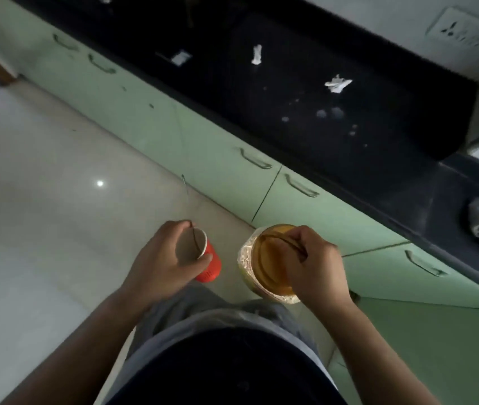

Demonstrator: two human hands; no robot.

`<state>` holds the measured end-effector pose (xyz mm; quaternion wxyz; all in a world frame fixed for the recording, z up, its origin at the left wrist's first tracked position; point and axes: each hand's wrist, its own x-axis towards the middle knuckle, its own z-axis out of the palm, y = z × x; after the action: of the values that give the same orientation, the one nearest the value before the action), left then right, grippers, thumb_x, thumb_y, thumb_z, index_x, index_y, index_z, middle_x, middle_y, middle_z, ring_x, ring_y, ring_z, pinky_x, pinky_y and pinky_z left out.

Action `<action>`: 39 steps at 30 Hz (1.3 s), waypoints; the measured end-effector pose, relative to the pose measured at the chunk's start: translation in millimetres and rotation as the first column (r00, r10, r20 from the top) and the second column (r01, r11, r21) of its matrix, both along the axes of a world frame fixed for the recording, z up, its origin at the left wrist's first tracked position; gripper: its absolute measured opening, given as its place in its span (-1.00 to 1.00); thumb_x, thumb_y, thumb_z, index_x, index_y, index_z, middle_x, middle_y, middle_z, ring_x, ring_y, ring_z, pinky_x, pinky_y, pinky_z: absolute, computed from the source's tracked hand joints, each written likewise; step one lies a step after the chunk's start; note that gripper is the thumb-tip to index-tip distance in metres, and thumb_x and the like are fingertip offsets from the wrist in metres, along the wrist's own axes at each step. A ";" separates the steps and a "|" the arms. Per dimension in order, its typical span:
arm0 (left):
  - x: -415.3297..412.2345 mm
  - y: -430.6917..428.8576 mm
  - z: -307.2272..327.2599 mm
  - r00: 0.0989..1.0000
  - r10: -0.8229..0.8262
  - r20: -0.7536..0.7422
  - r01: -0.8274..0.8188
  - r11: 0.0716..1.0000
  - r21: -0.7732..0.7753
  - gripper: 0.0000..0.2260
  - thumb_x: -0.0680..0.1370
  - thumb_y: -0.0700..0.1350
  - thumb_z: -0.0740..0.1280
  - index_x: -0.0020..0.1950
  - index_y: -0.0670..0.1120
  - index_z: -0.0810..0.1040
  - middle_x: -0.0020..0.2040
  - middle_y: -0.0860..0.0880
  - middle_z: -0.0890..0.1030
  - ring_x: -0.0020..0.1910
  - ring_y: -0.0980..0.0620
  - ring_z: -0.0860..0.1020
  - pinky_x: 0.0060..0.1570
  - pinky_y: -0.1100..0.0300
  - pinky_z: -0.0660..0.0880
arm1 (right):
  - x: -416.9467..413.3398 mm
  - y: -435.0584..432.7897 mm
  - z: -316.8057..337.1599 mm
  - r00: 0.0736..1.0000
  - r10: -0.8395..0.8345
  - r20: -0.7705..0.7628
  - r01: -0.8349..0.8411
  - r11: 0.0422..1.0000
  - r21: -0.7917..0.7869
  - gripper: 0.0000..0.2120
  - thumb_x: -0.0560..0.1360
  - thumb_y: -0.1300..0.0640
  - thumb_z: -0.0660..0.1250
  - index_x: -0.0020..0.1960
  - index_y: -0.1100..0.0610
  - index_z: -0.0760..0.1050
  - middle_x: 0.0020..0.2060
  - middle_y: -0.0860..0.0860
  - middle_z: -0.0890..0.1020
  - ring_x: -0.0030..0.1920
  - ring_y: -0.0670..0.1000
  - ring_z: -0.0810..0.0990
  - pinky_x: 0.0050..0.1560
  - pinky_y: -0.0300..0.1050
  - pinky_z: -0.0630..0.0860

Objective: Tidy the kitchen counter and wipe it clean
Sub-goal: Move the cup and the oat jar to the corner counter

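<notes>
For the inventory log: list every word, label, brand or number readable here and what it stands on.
None can be read.
red paper cup in the left hand: pale marks on its side, too blurred to read.
plastic jar in the right hand: no label shows.
wall socket: no lettering shows.

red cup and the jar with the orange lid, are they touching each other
Apart. The head view shows a strip of pale floor between the red cup, held in the left hand, and the jar, held in the right hand.
</notes>
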<state>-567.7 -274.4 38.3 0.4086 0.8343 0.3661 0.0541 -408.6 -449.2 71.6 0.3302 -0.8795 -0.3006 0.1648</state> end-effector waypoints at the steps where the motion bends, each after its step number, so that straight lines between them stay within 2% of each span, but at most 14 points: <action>1: -13.6 9.5 -1.4 0.999 0.035 -0.012 -0.035 0.999 0.001 -0.38 0.27 0.21 0.37 0.27 -0.01 0.44 0.21 0.05 0.50 0.15 0.08 0.47 0.08 0.17 0.41 | -6.5 13.1 -1.9 0.999 0.050 0.002 -0.050 0.999 -0.017 -0.92 0.46 0.08 0.35 -0.08 0.07 0.54 -0.31 -0.11 0.57 -0.35 -0.15 0.50 -0.37 -0.30 0.44; 5: -62.9 58.0 -7.6 0.981 0.183 -0.060 -0.184 0.983 -0.018 -0.46 0.34 0.10 0.46 0.26 -0.01 0.44 0.21 0.06 0.46 0.09 0.07 0.46 0.00 0.16 0.40 | -34.3 81.5 -7.2 0.980 0.199 -0.009 -0.200 0.978 -0.066 -0.92 0.46 0.08 0.34 -0.13 0.09 0.55 -0.32 -0.06 0.62 -0.32 -0.06 0.56 -0.31 -0.08 0.55; 8: -101.2 105.3 -10.3 0.976 0.173 -0.133 -0.170 0.985 0.033 -0.51 0.33 0.21 0.35 0.18 0.03 0.44 0.21 0.05 0.48 0.09 0.07 0.45 -0.02 0.16 0.40 | -63.2 148.3 -9.2 0.949 0.313 -0.022 -0.314 0.945 -0.090 -0.91 0.47 0.06 0.34 -0.15 0.07 0.53 -0.31 -0.06 0.62 -0.30 -0.05 0.55 -0.26 -0.09 0.53; 12: -149.9 167.0 0.5 0.940 0.321 -0.112 -0.317 0.947 0.052 -0.44 0.38 0.06 0.45 0.33 -0.03 0.37 0.28 -0.04 0.44 0.05 0.03 0.44 0.04 0.00 0.52 | -102.2 241.1 -8.8 0.892 0.450 -0.038 -0.452 0.887 -0.096 -0.89 0.48 0.03 0.32 -0.16 0.06 0.51 -0.32 -0.06 0.61 -0.29 -0.05 0.54 -0.26 -0.10 0.51; 14: -173.4 196.6 1.8 0.924 0.368 -0.102 -0.364 0.929 0.063 -0.41 0.38 0.06 0.45 0.35 -0.02 0.35 0.30 -0.04 0.42 0.03 0.05 0.42 0.02 -0.01 0.54 | -119.3 284.7 -8.4 0.864 0.503 -0.039 -0.504 0.861 -0.069 -0.91 0.48 0.03 0.32 -0.16 0.03 0.48 -0.31 -0.07 0.59 -0.29 -0.09 0.54 -0.27 -0.15 0.50; 19: -214.0 254.2 0.1 0.878 0.473 -0.069 -0.470 0.881 0.058 -0.37 0.36 0.09 0.46 0.36 -0.02 0.35 0.31 -0.05 0.42 0.03 0.06 0.43 -0.11 0.21 0.47 | -148.5 370.5 -1.9 0.826 0.562 -0.041 -0.561 0.827 0.028 -0.94 0.50 0.03 0.31 -0.12 -0.04 0.42 -0.28 -0.17 0.53 -0.28 -0.25 0.47 -0.26 -0.41 0.38; 21: -223.6 272.7 0.0 0.858 0.511 -0.056 -0.509 0.859 0.052 -0.37 0.36 0.08 0.47 0.36 -0.03 0.35 0.31 -0.05 0.43 0.05 0.07 0.42 -0.11 0.25 0.43 | -154.6 398.5 0.3 0.817 0.574 -0.047 -0.572 0.819 0.051 -0.93 0.49 0.04 0.31 -0.11 -0.05 0.41 -0.26 -0.21 0.51 -0.28 -0.27 0.46 -0.25 -0.45 0.33; 25: -235.2 316.9 -4.9 0.819 0.573 -0.038 -0.571 0.820 0.039 -0.37 0.35 0.07 0.47 0.36 -0.04 0.36 0.29 -0.04 0.45 0.09 0.09 0.41 -0.10 0.30 0.39 | -160.9 458.2 -4.8 0.795 0.606 -0.014 -0.603 0.793 0.087 -0.92 0.48 0.07 0.34 -0.12 -0.04 0.43 -0.25 -0.16 0.55 -0.28 -0.26 0.47 -0.24 -0.45 0.34; 29: -230.7 381.0 -12.5 0.806 0.590 -0.051 -0.590 0.807 0.031 -0.36 0.35 0.06 0.48 0.36 -0.07 0.36 0.30 -0.06 0.45 0.10 0.07 0.41 -0.07 0.24 0.42 | -157.5 528.3 -14.9 0.778 0.628 -0.028 -0.623 0.775 0.107 -0.92 0.47 0.09 0.35 -0.12 -0.02 0.44 -0.25 -0.15 0.55 -0.27 -0.27 0.48 -0.23 -0.47 0.33; 35: -204.6 515.9 -16.2 0.801 0.596 -0.055 -0.593 0.803 0.064 -0.35 0.35 0.08 0.48 0.37 -0.06 0.35 0.31 -0.07 0.45 0.09 0.08 0.40 -0.09 0.26 0.42 | -134.1 667.0 -21.1 0.747 0.662 -0.063 -0.653 0.748 0.121 -0.92 0.47 0.09 0.35 -0.15 -0.01 0.45 -0.32 -0.18 0.53 -0.29 -0.28 0.48 -0.28 -0.53 0.39; 39: -182.3 600.3 -5.0 0.800 0.600 -0.033 -0.597 0.799 0.070 -0.34 0.34 0.09 0.48 0.37 -0.04 0.35 0.32 -0.06 0.44 0.10 0.10 0.39 -0.12 0.35 0.37 | -118.4 752.4 -14.1 0.706 0.706 -0.056 -0.700 0.707 0.097 -0.93 0.47 0.07 0.34 -0.15 0.04 0.47 -0.37 -0.22 0.49 -0.31 -0.25 0.48 -0.29 -0.45 0.32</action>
<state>-750.0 325.9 33.2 0.3371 0.6885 0.6196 0.1683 -527.1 303.2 57.5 0.2852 -0.6785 -0.6035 0.3067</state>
